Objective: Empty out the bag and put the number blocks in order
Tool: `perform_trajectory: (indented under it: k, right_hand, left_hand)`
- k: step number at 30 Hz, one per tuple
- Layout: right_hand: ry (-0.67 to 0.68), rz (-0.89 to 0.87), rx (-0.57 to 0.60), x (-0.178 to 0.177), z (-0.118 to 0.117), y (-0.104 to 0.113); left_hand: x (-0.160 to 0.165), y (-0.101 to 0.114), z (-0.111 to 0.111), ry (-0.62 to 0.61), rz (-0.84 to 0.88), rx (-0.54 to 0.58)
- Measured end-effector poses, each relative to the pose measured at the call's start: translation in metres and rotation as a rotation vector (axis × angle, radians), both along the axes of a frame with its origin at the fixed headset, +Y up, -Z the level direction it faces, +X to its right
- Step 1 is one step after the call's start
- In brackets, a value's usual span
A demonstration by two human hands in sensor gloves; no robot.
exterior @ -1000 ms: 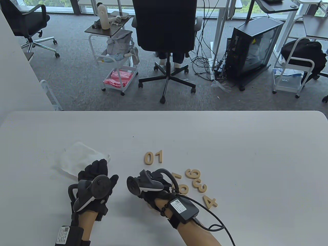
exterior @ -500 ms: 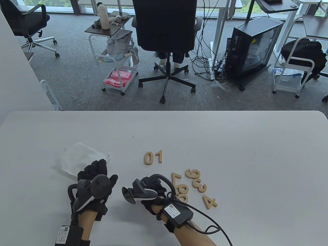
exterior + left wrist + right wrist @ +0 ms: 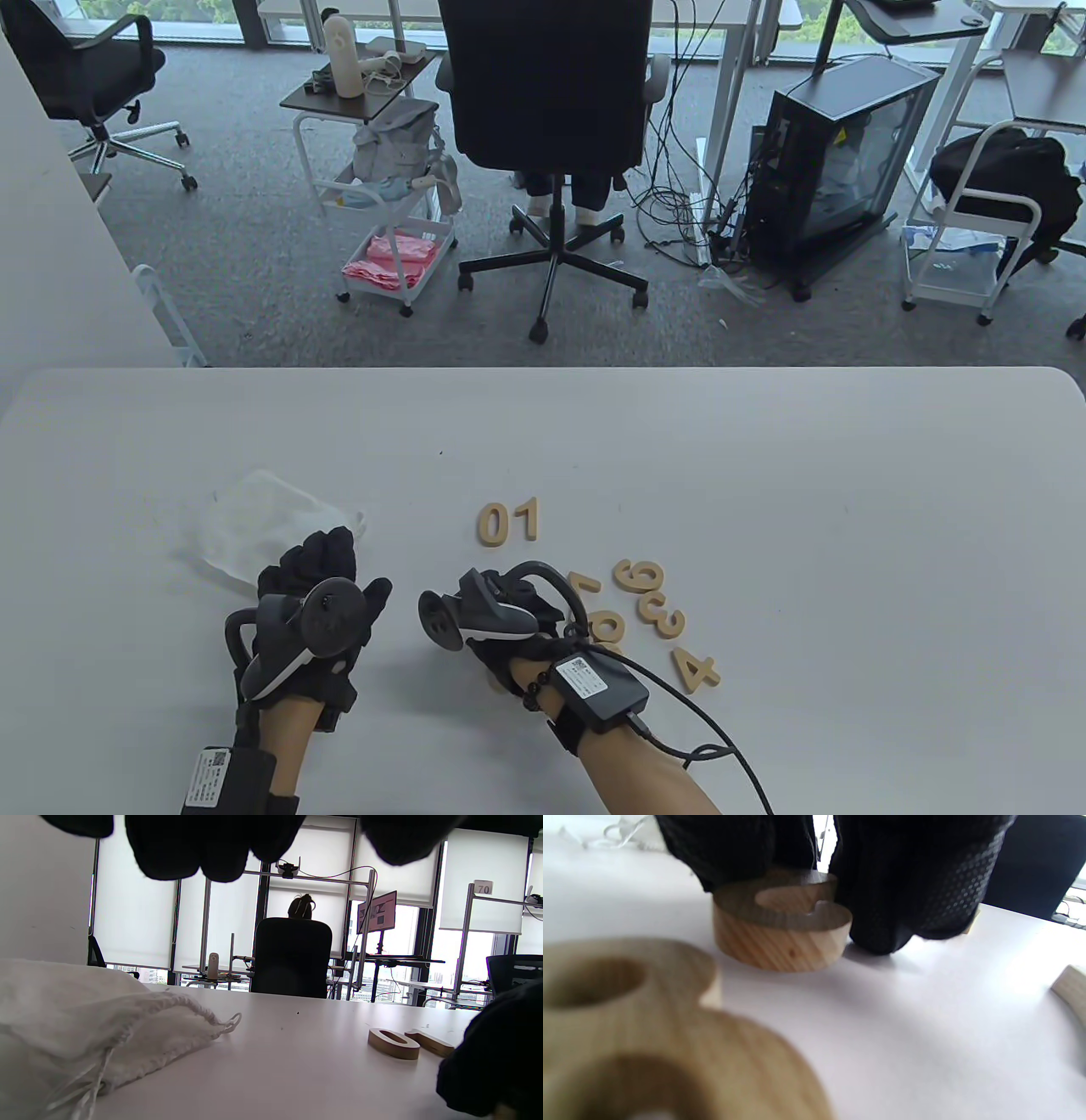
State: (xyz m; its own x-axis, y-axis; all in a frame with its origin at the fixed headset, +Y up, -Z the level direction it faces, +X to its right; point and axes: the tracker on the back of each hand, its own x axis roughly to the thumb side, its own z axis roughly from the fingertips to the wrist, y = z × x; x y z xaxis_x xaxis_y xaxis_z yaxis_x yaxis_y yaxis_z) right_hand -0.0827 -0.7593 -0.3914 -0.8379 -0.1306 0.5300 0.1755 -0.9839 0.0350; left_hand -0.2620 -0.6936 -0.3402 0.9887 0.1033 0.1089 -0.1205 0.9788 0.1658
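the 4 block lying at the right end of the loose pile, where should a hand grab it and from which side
Probably from above, pinching the 4 block across its long straight stem. It lies flat and tilted on the table, apart from the 3 block, with open table to its right, so the right hand can come in from that side without nudging the others.
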Motion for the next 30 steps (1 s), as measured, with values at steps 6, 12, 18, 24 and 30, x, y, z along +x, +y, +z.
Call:
perform_trajectory:
  k: [6, 12, 18, 24, 30]
  right_hand:
    - [-0.093, -0.291, -0.110, 0.023, -0.013, 0.020]
    - [-0.233, -0.873, -0.506, 0.065, -0.022, 0.034]
    - [-0.226, -1.244, -0.710, 0.106, -0.015, 0.037]
    - [-0.187, -1.456, -0.799, 0.137, 0.000, 0.039]
    - [-0.228, -1.509, -0.741, 0.164, 0.006, 0.041]
  left_hand:
    - [0.000, 0.000, 0.000, -0.001, 0.001, -0.003]
    - [0.001, 0.001, 0.001, -0.006, 0.005, 0.000]
    - [0.005, 0.003, 0.003, -0.018, -0.006, 0.010]
    - [0.005, 0.003, 0.003, -0.021, -0.004, 0.017]
    - [0.004, 0.003, 0.004, -0.014, -0.001, 0.022]
